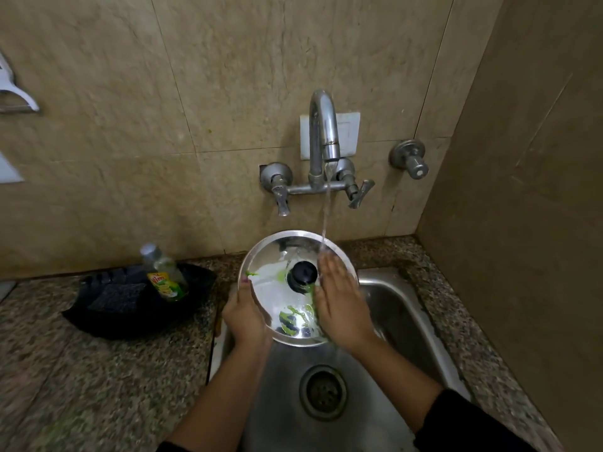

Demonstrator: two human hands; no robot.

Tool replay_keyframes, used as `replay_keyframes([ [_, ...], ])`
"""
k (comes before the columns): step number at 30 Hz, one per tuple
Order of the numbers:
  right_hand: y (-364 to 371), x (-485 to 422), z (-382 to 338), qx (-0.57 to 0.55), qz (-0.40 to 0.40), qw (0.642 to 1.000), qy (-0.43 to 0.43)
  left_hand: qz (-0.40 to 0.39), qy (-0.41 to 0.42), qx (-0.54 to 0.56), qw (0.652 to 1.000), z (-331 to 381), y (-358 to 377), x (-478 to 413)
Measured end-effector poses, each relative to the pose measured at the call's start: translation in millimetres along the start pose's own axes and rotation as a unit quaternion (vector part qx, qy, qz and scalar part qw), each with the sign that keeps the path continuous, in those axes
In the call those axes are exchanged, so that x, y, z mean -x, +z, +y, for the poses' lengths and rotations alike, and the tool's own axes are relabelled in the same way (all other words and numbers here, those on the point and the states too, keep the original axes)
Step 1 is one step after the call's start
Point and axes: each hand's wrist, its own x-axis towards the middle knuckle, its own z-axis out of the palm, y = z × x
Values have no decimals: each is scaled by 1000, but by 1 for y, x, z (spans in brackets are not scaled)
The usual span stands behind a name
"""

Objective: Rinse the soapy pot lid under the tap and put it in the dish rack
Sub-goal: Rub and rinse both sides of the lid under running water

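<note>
A round steel pot lid point(277, 275) with a black knob point(303, 271) is held tilted over the sink, smeared with green soap near its lower edge. My left hand point(245, 313) grips its left rim, thumb on the top face. My right hand point(339, 305) lies flat on the lid's right side, fingers spread. Water runs from the tap point(323, 132) onto the lid's upper right, just above my right fingertips. No dish rack is in view.
The steel sink point(394, 318) with its drain point(323, 392) lies below the lid. A black basket point(130, 308) holding a dish-soap bottle point(164, 272) sits on the granite counter point(81, 370) to the left. A tiled wall closes in on the right.
</note>
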Motion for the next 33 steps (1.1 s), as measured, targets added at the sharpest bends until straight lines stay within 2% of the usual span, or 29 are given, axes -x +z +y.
replay_keyframes([
  [1, 3, 10, -3, -11, 13, 1000, 4, 5, -2, 15, 1000, 1, 1, 1],
  [2, 6, 14, -3, -27, 39, 998, 42, 11, -5, 25, 1000, 2, 0, 3],
  [3, 8, 12, -1, -65, 72, 987, 126, 19, -5, 33, 999, 2, 0, 6],
  [5, 2, -6, 6, -198, 112, 917, 329, 25, -5, 40, 999, -3, -2, 15],
  [7, -4, -26, 10, -325, 106, 854, 393, 10, -1, 16, 1000, -6, -7, 24],
  [8, -7, -33, 10, -342, 102, 848, 392, -6, -2, -6, 1000, -7, -10, 27],
  [10, -15, -42, 15, -315, 105, 874, 356, -54, -23, -35, 998, -4, -19, 22],
  [12, -24, -52, 22, -269, 80, 914, 292, -114, -44, -49, 991, 6, -24, 13],
  [15, -40, -78, 23, -191, -37, 964, 182, -194, -38, -161, 967, 24, -14, -6],
  [18, -50, -95, 2, -121, -157, 978, 65, -229, -59, -264, 935, 34, 1, -20],
  [19, -48, -97, -5, -80, -167, 983, 15, -234, -61, -278, 930, 32, 3, -22],
  [21, -40, -96, -12, -1, -129, 988, -90, -233, -52, -275, 931, 28, 4, -20],
  [23, -29, -86, -8, 4, -120, 977, -179, -228, -32, -233, 945, 25, 2, -13],
  [25, -23, -71, 14, -1, -136, 974, -181, -223, -30, -204, 953, 22, 0, -10],
  [28, -12, -37, 41, 12, -99, 986, -135, -171, -47, -171, 969, 19, -5, -8],
  [31, -6, -30, 44, -51, -113, 976, -182, -151, -58, -142, 977, 16, -5, -2],
  [33, -10, -36, 44, -52, -96, 983, -149, -135, -55, -158, 977, 13, -4, 1],
])
